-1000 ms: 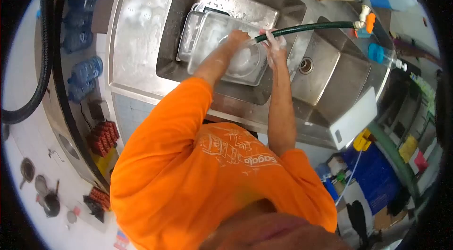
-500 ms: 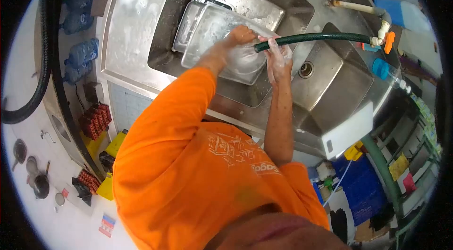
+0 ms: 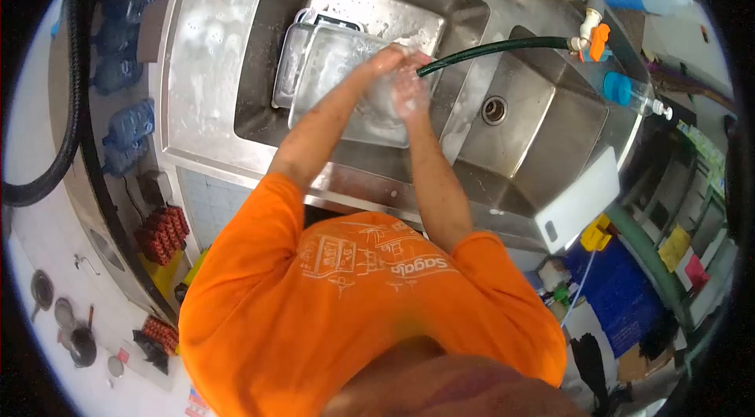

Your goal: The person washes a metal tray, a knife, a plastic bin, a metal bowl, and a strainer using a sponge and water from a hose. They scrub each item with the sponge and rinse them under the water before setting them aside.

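Note:
Both my hands meet over a clear plastic tub [image 3: 322, 75] that sits tilted in the large left sink basin [image 3: 263, 47]. My left hand [image 3: 385, 60] reaches across from the left, its fingers at those of my right hand [image 3: 410, 94]. The right hand is wet and whitish, its fingers pointing up. Right at the hands is the end of a dark green hose [image 3: 495, 48]; whether they grip it I cannot tell. Water and motion smear the fingers. Suds coat the tub. Another clear container [image 3: 289, 63] lies beneath it on the left.
The hose joins a tap with an orange handle [image 3: 599, 41]. A smaller basin with a drain [image 3: 495, 109] lies to the right. A white cutting board [image 3: 578, 201] leans at the sink's right front edge. A clear bottle with a blue part [image 3: 621, 90] is on the far right rim.
My right hand has shifted from around the hose end to just below it, against my left hand. The hands have come together. The view has shifted slightly.

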Available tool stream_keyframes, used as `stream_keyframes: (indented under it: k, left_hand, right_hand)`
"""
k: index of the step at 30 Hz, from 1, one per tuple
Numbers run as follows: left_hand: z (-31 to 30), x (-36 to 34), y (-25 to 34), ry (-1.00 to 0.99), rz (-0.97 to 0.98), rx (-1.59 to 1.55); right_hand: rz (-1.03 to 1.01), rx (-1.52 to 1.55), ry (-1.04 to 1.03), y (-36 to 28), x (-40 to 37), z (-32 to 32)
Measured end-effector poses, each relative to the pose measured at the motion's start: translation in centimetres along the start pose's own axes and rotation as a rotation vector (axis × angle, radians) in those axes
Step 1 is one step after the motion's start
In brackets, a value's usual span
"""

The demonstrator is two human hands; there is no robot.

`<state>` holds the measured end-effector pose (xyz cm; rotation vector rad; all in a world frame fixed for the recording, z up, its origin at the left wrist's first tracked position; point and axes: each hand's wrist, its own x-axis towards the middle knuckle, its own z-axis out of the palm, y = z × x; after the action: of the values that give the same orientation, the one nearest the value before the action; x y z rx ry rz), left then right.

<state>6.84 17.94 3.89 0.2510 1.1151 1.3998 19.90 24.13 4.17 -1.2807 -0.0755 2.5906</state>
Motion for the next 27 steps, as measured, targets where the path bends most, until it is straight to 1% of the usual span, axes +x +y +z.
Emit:
stream_keyframes:
  k: [1, 2, 3, 5, 6, 7, 8, 9, 10, 11, 12, 13, 14, 15, 16, 17, 18, 20, 21, 22, 23, 24, 25, 27]
  left_hand:
    - [0.1, -0.5, 1.2, -0.100, -0.014, 0.387]
    - [0.1, -0.2, 0.8, -0.126, 0.166, 0.333]
    - [0.2, 0.1, 0.3, -0.130, 0.161, 0.337]
    - [2.0, -0.6, 1.2, -0.106, 0.051, 0.272]
    - [2.5, -1.0, 2.0, -0.121, 0.020, 0.401]
    - [2.9, -0.9, 1.8, -0.123, 0.016, 0.405]
    - [3.3, -0.6, 1.4, -0.110, -0.024, 0.458]
    - [3.7, -0.4, 0.9, -0.098, -0.063, 0.509]
    - [4.1, -0.1, -0.2, -0.020, -0.136, 0.614]
    - [4.3, 0.0, -2.4, -0.022, -0.135, 0.613]
    - [4.7, -0.2, -5.1, -0.030, 0.036, 0.689]
    - [5.3, -0.7, -6.5, -0.034, 0.212, 0.764]
    - [6.9, -2.4, -6.3, 0.073, 0.349, 0.964]
    - [6.9, -2.4, -6.9, 0.073, 0.351, 0.961]
    - [7.0, -2.4, -7.7, 0.160, 0.412, 0.979]
    - [7.0, -2.5, -8.7, 0.246, 0.469, 0.992]
    - [6.7, -2.6, -9.6, 0.241, 0.460, 0.984]
    - [5.2, -3.3, -9.0, 0.369, 0.464, 0.744]
    - [4.4, -4.1, -8.6, 0.572, 0.408, 0.953]
    - [3.2, -5.0, -8.4, 0.779, 0.345, 1.160]
    - [1.4, -5.3, -9.7, 0.958, 0.323, 1.232]
    - [-0.6, -5.4, -11.8, 1.139, 0.296, 1.300]
    - [-2.1, -5.9, -12.8, 1.140, 0.297, 1.305]
    - [-4.8, -6.4, -14.8, 0.776, -0.303, 0.630]
  right_hand:
    - [-0.037, -0.077, 0.012, 1.0, 1.0, 0.1]
    - [-0.072, -0.155, 0.025, 1.7, 2.2, 0.1]
    - [-0.104, -0.232, 0.042, 2.2, 3.8, 0.5]
    - [-0.166, -0.389, 0.081, 4.4, 6.7, 0.8]
    - [-0.196, -0.469, 0.101, 4.5, 7.9, 0.7]
    - [-0.226, -0.547, 0.117, 4.7, 8.7, 0.5]
    - [-0.256, -0.626, 0.135, 4.8, 8.3, -0.4]
    - [-0.285, -0.706, 0.154, 3.4, 8.0, -1.4]
    - [-0.316, -0.788, 0.174, 3.2, 7.9, -2.1]
    - [-0.347, -0.873, 0.192, 2.4, 7.4, -3.1]
    - [-0.377, -0.960, 0.211, 1.5, 5.7, -4.7]
    - [-0.408, -1.047, 0.226, 2.5, 4.4, -5.6]
    - [-0.439, -1.135, 0.242, 1.9, 3.1, -6.4]
    - [-0.469, -1.222, 0.260, 3.1, 3.1, -6.5]
    - [-0.498, -1.309, 0.279, 2.4, 3.1, -7.2]
    - [-0.523, -1.396, 0.301, 4.4, 2.5, -8.2]
    - [-0.542, -1.484, 0.327, 2.9, 3.7, -8.3]
    - [-0.585, -1.655, 0.372, 4.8, 5.7, -8.5]
    - [-0.612, -1.737, 0.390, 3.4, 8.2, -8.4]
    - [-0.642, -1.819, 0.405, 3.9, 9.0, -8.4]
    - [-0.670, -1.903, 0.419, 3.7, 7.7, -9.5]
    - [-0.695, -1.986, 0.433, 3.8, 7.9, -9.8]
    - [-0.696, -1.982, 0.430, 4.6, 8.7, -11.0]
    - [-0.467, -2.352, -0.222, 6.3, 10.3, -13.5]
